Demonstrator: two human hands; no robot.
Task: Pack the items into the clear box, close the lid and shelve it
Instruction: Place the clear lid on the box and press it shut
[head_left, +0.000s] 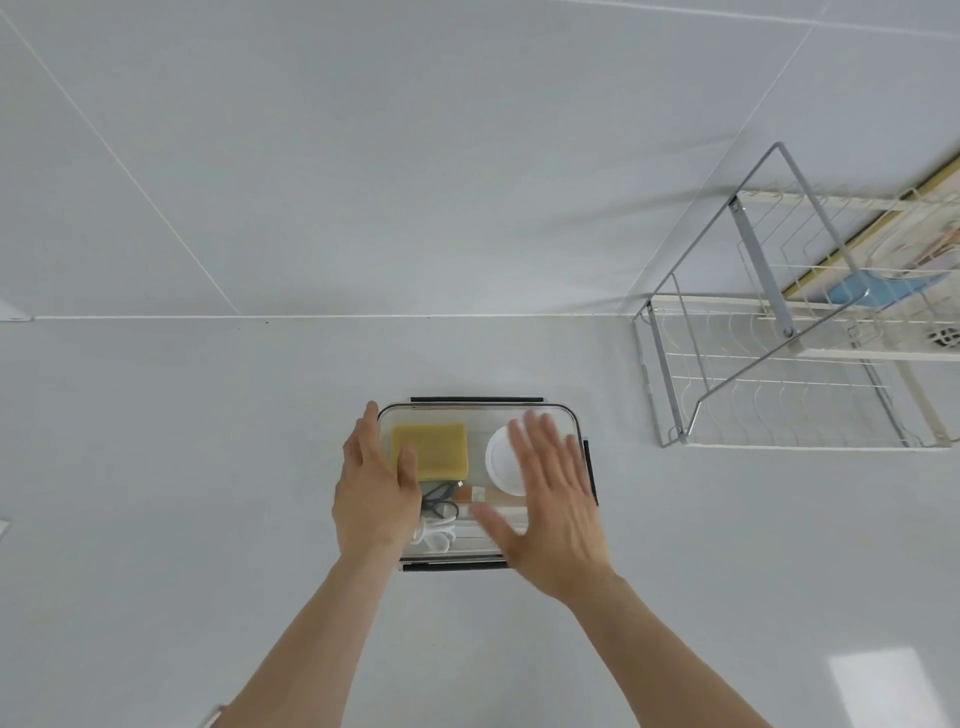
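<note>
— What are the hands doing right now?

— Both are flat and spread, neither grip closed on anything. The left hand lies on the left end of the clear box, thumb over the top, fingers pointing away from the person. The right hand is over the right end, fingers splayed wide; it looks blurred, and I cannot tell if the palm touches the lid.

— The lid is on, then?

— It sits on top of the box. Dark latches show along the far, near and right edges; whether they are snapped down I cannot tell.

— What is inside?

— A yellow sponge at the far left, a white round cup to its right, a small brush lying left to right nearer the person, a dark cable and a white cable at the near left.

— Any writing?

— None I can read.

— How does the box lie?

— In the middle of the white surface, long axis running left to right, square to the person. A wire rack stands well apart at the far right, against the wall.
</note>
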